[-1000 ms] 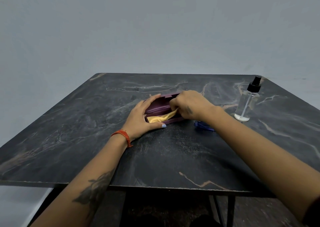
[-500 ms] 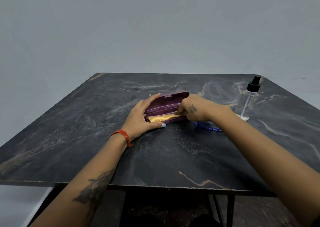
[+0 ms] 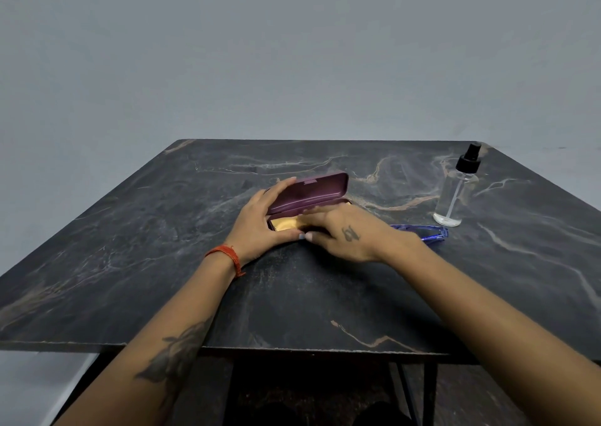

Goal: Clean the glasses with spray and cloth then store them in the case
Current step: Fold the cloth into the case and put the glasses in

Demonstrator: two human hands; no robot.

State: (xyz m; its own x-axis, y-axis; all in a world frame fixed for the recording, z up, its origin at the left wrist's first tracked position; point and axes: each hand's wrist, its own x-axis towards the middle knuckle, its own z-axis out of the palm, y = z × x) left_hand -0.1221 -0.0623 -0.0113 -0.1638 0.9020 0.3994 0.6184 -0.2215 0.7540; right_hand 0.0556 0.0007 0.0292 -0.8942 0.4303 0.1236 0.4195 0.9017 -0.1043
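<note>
The blue glasses [image 3: 419,232] lie on the dark marbled desk [image 3: 325,295], just right of the open purple case [image 3: 309,194]. Her left hand [image 3: 260,227] grips the case's end; her right hand [image 3: 344,233] presses flat, fingers extended, on the yellow cloth [image 3: 286,223] inside. A spray bottle [image 3: 457,191] stands beyond, against a grey wall [image 3: 292,51].

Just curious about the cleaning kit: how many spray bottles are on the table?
1. The spray bottle stands upright near the table's far right corner, beyond the blue glasses. None other shows, though the hands hide a little of the tabletop.
</note>
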